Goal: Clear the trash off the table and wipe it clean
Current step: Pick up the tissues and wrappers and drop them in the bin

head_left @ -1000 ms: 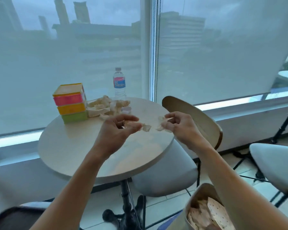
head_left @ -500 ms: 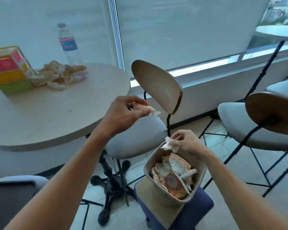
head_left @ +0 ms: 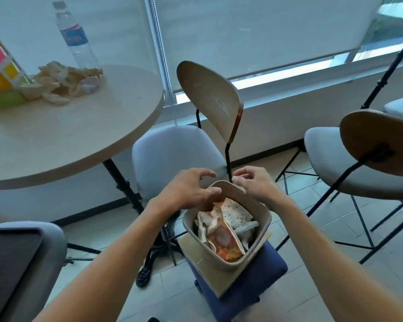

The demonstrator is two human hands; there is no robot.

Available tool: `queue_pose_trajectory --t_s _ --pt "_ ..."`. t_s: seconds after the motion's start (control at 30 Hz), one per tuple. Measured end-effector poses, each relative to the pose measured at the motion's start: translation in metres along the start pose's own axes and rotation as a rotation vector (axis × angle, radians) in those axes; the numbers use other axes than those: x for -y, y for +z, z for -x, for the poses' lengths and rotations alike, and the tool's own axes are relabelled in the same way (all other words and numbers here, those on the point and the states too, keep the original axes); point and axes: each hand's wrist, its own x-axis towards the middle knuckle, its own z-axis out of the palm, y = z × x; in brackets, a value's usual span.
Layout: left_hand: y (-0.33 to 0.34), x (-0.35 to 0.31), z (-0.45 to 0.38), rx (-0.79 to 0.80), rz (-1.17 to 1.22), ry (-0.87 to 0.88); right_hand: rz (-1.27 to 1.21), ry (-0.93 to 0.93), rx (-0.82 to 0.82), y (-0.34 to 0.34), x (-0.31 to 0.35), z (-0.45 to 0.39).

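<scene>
A beige trash bin (head_left: 228, 259) stands on the floor side, to the right of the round table (head_left: 79, 135), and holds crumpled paper and wrappers (head_left: 223, 231). My left hand (head_left: 186, 189) hovers over the bin's far left rim, fingers spread and holding nothing. My right hand (head_left: 254, 182) is at the far rim with loosely curled fingers, and no scrap shows in it. A pile of crumpled trash (head_left: 63, 82) lies at the table's far side.
A water bottle (head_left: 76, 40) and stacked coloured boxes (head_left: 0, 75) flank the pile. The bin rests on cardboard atop a navy stool (head_left: 261, 282). A grey chair with a wooden back (head_left: 209, 98) stands just behind the bin. Another chair (head_left: 382, 140) is at the right.
Both hands carried small scraps from above the table down to the bin. The scraps no longer show in my hands. My view has turned right and down.
</scene>
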Motion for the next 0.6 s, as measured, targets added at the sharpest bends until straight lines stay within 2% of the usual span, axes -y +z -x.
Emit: queue_pose_trajectory --t_s 0.3,0.6 --pt "-0.066 0.001 0.013 -0.201 0.056 0.082 -0.099 -0.157 0.125 0.012 0.076 -0.008" --pt "-0.172 0.045 0.032 -0.48 -0.046 0.032 -0.13 -0.37 0.148 0.064 0.205 -0.028"
